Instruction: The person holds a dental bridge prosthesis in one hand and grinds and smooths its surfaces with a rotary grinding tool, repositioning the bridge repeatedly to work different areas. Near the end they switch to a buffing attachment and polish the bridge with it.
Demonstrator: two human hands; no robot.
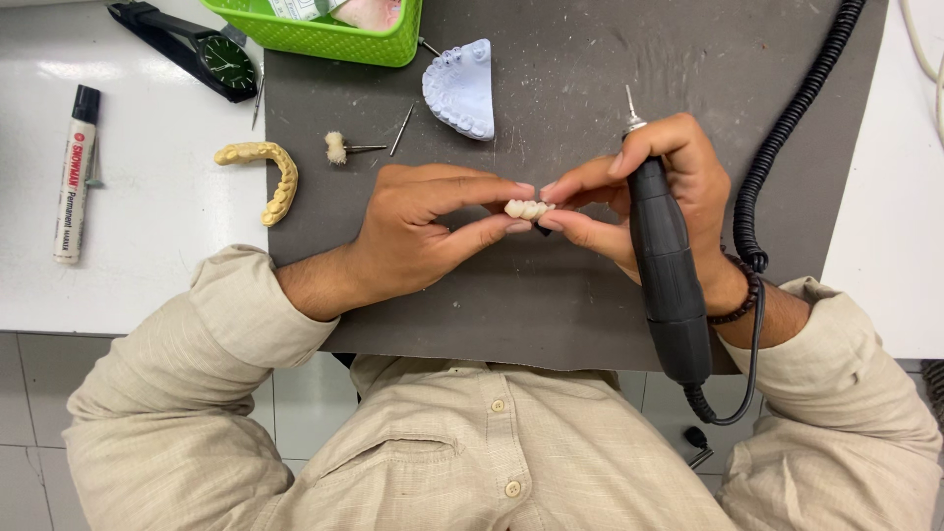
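Right now my left hand (413,231) and my right hand (639,192) meet in the middle, over a dark gray mat (580,285). Between them I hold a little row of white fake teeth (528,208). My left thumb and first finger pinch one end of it, and my right thumb and finger pinch the other end, so both hands are closed on it. The teeth are up off the mat, just in front of my chest. My right hand also holds a black drill tool (667,275). It lies along my palm, with its thin metal tip pointing away from me. A curly black cord (787,118) runs from the tool up the right side of the mat. Farther away on the mat sits a pale blue mold of teeth (462,88). Near it are a small fluffy brush on a stick (339,147) and a thin metal pin (401,130). A yellow curved row of teeth (265,172) lies at the left edge of the mat. On the white table (147,265) are a marker pen (75,177), a black watch (211,54) and a green basket (324,34).
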